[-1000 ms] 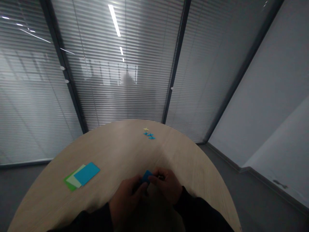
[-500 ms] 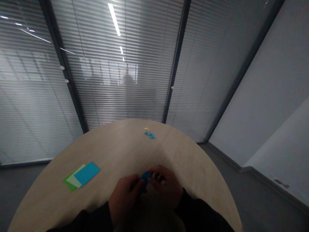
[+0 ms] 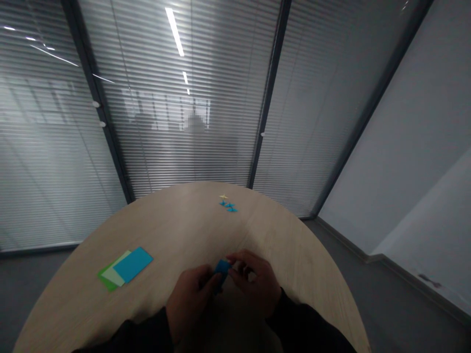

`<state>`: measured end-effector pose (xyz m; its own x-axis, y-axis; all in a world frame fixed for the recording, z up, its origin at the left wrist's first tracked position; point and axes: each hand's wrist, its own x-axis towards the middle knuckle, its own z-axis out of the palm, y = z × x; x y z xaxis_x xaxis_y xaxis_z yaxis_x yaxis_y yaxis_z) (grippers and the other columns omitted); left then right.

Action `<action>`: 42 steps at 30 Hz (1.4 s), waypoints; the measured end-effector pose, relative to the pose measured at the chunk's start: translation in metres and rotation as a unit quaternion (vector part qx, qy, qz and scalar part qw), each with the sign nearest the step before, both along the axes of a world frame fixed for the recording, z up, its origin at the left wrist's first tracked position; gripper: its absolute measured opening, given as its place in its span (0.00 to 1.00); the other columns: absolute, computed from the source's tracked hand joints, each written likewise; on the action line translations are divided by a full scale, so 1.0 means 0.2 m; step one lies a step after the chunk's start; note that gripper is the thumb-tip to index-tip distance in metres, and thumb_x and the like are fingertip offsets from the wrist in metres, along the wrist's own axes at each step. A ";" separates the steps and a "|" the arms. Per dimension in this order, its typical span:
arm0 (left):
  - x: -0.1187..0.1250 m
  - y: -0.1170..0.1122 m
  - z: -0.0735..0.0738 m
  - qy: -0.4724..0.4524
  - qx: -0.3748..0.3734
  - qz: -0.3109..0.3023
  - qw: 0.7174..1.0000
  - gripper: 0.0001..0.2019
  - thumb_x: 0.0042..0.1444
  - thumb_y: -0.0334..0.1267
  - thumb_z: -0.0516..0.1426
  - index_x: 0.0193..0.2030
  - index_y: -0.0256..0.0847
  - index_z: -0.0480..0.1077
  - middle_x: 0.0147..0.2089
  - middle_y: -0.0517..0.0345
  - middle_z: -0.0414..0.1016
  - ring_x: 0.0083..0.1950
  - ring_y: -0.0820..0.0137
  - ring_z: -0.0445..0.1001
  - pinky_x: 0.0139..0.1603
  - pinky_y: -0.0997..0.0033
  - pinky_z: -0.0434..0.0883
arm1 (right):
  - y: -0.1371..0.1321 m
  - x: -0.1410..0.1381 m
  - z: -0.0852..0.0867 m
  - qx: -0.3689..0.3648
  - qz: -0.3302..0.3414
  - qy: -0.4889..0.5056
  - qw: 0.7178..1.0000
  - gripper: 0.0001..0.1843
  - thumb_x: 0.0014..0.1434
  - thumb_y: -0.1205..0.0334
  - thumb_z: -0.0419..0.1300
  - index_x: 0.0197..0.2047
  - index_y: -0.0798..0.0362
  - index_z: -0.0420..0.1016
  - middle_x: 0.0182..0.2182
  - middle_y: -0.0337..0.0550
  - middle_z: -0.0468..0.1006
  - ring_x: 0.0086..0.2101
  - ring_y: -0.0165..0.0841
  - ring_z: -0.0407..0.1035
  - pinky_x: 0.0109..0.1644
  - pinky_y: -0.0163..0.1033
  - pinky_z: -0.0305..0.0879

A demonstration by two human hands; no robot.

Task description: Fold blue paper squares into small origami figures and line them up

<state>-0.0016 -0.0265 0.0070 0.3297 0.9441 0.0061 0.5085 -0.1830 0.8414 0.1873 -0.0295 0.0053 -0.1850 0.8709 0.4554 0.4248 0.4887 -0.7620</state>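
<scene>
Between my hands is a piece of blue paper (image 3: 222, 271), folded into a narrow strip, with its lower part hidden by my fingers. My left hand (image 3: 190, 298) pinches its lower left side. My right hand (image 3: 254, 283) grips its right end, with the fingers curled. Far from both hands, several small blue paper shapes (image 3: 228, 206) and a pale yellow paper star (image 3: 223, 196) lie at the far edge of the table. At the left, a blue sheet (image 3: 133, 264) overlaps a pale green sheet (image 3: 115, 274) and a bright green sheet (image 3: 105, 280).
The hands work over a rounded light-wood table (image 3: 184, 230). Its curved edge runs around the far side, with grey carpet (image 3: 368, 304) beyond. Glass partitions with slatted blinds (image 3: 184, 147) stand behind it, and a blurred figure (image 3: 194, 122) shows through them.
My right hand has shifted slightly on the blue paper, its fingers now curled closer around the end. The blue paper stays between my hands, and the sheets and small shapes have not moved.
</scene>
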 end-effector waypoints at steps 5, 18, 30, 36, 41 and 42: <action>-0.01 0.00 0.01 0.023 0.014 0.012 1.000 0.19 0.61 0.50 0.51 0.31 0.38 0.73 0.29 0.54 0.80 0.30 0.65 0.74 0.30 0.70 0.63 | 0.00 0.01 0.00 0.010 -0.014 -0.009 1.000 0.13 0.57 0.66 0.58 0.45 0.50 0.78 0.36 0.43 0.81 0.26 0.29 0.72 0.30 0.34 0.68; -0.02 0.01 0.03 -0.034 0.018 -0.001 0.999 0.20 0.63 0.51 0.49 0.38 0.38 0.75 0.34 0.53 0.80 0.36 0.64 0.75 0.37 0.69 0.67 | 0.00 -0.02 -0.05 -0.057 -0.005 0.069 0.996 0.18 0.48 0.73 0.57 0.44 0.53 0.73 0.31 0.40 0.76 0.30 0.32 0.74 0.36 0.37 0.70; -0.07 0.07 -0.02 -0.090 -0.020 -0.049 0.995 0.18 0.60 0.50 0.54 0.40 0.37 0.74 0.33 0.55 0.77 0.34 0.65 0.72 0.34 0.69 0.66 | 0.00 -0.01 -0.03 0.021 0.035 0.075 0.996 0.11 0.41 0.76 0.51 0.26 0.53 0.69 0.31 0.41 0.70 0.30 0.30 0.67 0.31 0.33 0.63; -0.08 0.09 -0.05 -0.148 -0.050 -0.025 0.987 0.18 0.59 0.53 0.54 0.34 0.37 0.72 0.26 0.60 0.70 0.27 0.70 0.68 0.29 0.72 0.63 | 0.01 -0.01 -0.04 0.001 0.004 0.056 0.998 0.12 0.41 0.78 0.52 0.26 0.53 0.70 0.35 0.43 0.70 0.32 0.30 0.69 0.32 0.32 0.66; -0.08 0.11 -0.06 -0.228 -0.095 -0.023 0.969 0.20 0.55 0.55 0.58 0.36 0.36 0.72 0.24 0.61 0.70 0.24 0.73 0.66 0.27 0.73 0.63 | 0.02 0.00 -0.05 -0.023 0.024 -0.004 0.999 0.16 0.45 0.77 0.57 0.37 0.53 0.77 0.38 0.43 0.71 0.30 0.28 0.70 0.30 0.31 0.68; -0.08 0.11 -0.06 -0.241 -0.102 -0.025 0.965 0.21 0.55 0.55 0.58 0.37 0.36 0.72 0.25 0.61 0.70 0.24 0.73 0.66 0.27 0.74 0.63 | 0.02 0.00 -0.05 -0.024 0.029 -0.005 0.999 0.15 0.46 0.76 0.59 0.37 0.53 0.78 0.38 0.44 0.72 0.30 0.29 0.71 0.30 0.32 0.69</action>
<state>-0.0184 -0.0044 -0.0047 0.3794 0.9251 -0.0144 0.0437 -0.0023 0.9990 0.1876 -0.0256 -0.0054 -0.2393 0.8792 0.4119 0.4042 0.4760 -0.7811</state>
